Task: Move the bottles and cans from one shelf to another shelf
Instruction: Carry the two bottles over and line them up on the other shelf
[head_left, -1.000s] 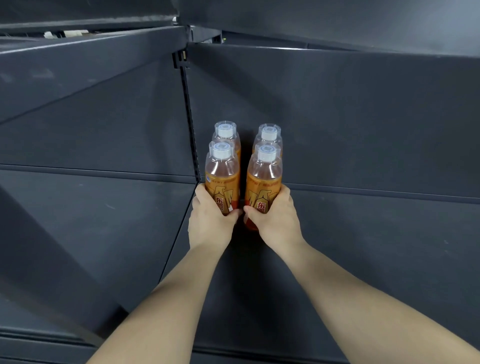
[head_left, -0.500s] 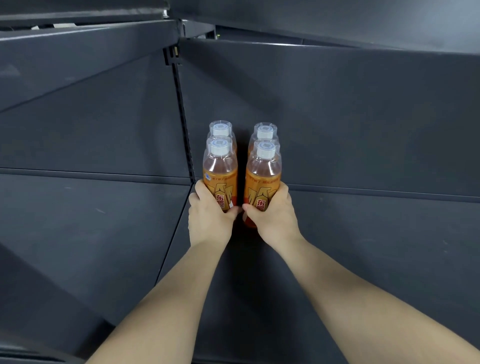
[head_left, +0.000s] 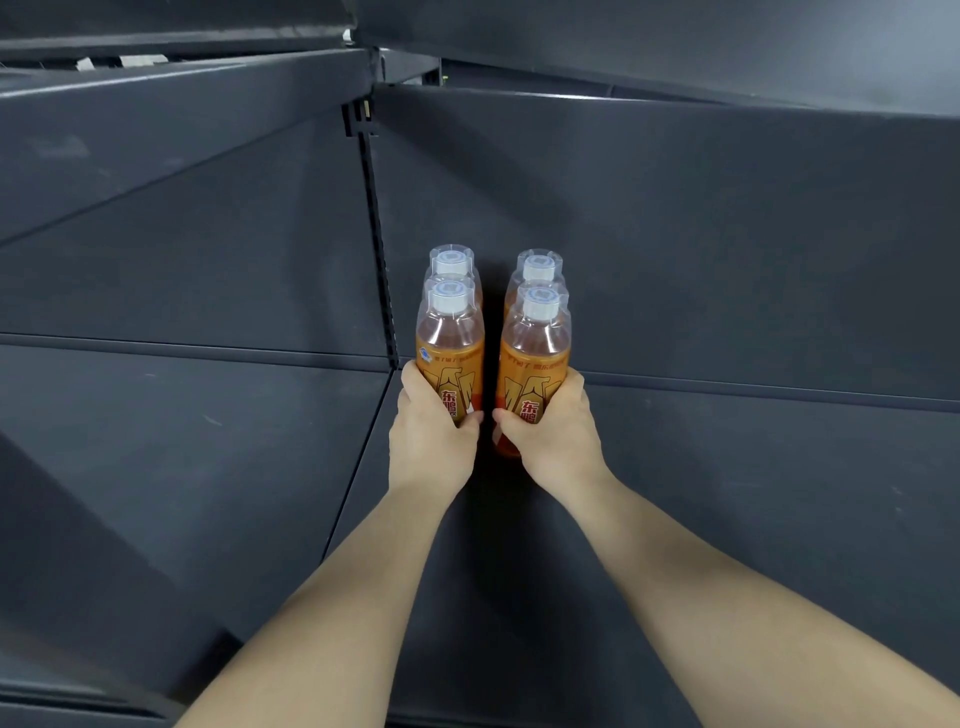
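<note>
1. Two bare forearms reach in from the near edge over the shelf (head_left: 727, 493), a flat deck of matt dark grey metal with faint scuffs.
2. The left hand (head_left: 434, 441) wraps the lower body of the front left bottle (head_left: 451, 353), with the thumb across the label. The right hand (head_left: 550, 441) grips the front right bottle (head_left: 535, 358) the same way. Both bottles are upright and a narrow gap apart, and they seem to rest on the deck.
3. Step in hand, as I judge it: one pair is being handled at the shelf. Whether it is being set down or taken up cannot be told.
4. Either way the next move calls for straight, level travel. These tall, slim bottles would tip easily and could knock the pair behind.
5. The bottles are clear smooth plastic holding orange drink. They have glossy orange wrap labels, rounded shoulders and white caps under clear overcaps. The grip on them is likely slick.
6. The rear left bottle (head_left: 452, 262) and rear right bottle (head_left: 540, 267) stand just behind and look the same as the front pair.
7. Beyond them are the plain grey back panel (head_left: 675, 234), a slotted post (head_left: 376, 234) and an upper shelf (head_left: 156, 119).
</note>
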